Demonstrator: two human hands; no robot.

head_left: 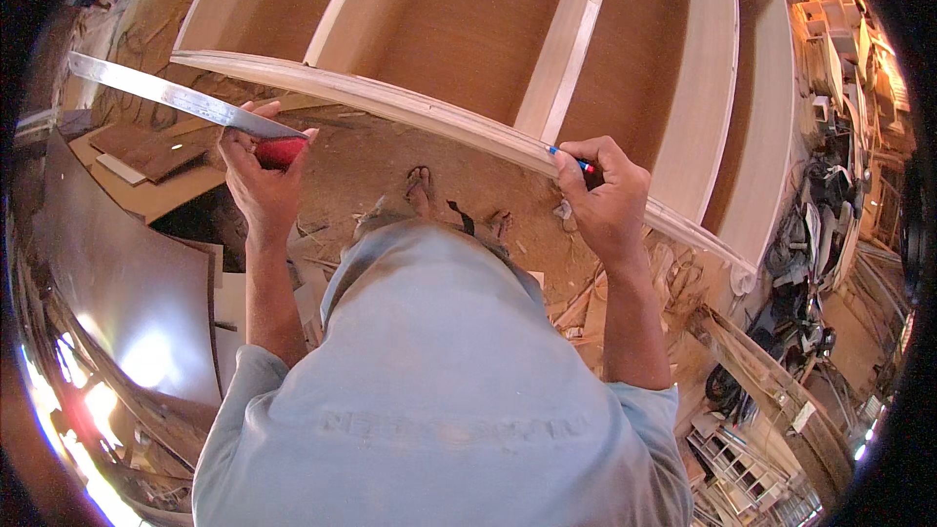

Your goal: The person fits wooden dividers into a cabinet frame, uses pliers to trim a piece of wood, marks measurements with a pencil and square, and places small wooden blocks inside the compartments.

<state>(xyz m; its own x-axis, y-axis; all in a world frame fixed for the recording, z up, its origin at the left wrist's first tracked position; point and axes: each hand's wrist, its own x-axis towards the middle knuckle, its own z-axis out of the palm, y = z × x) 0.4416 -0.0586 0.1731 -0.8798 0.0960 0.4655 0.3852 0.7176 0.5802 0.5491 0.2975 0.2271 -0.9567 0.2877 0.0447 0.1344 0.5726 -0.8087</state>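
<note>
My left hand (262, 176) is closed around the red handle (280, 151) of a try square, whose long metal blade (161, 88) points away to the far left. It is held up beside the near left part of a wooden shelf frame (361, 93). My right hand (607, 197) pinches a slim blue and red pencil (571, 158). The pencil's tip is at the frame's near edge, close to where a pale upright divider (566, 49) meets it. Brown panel shows between the frame's several dividers.
Brown and pale board offcuts (146, 156) lie on the left, above a large glossy dark sheet (127, 263). Wood scraps (586, 307) are scattered on the dirt floor near my feet. Cables and tools (805, 244) are heaped at the right, beyond a wooden beam (771, 390).
</note>
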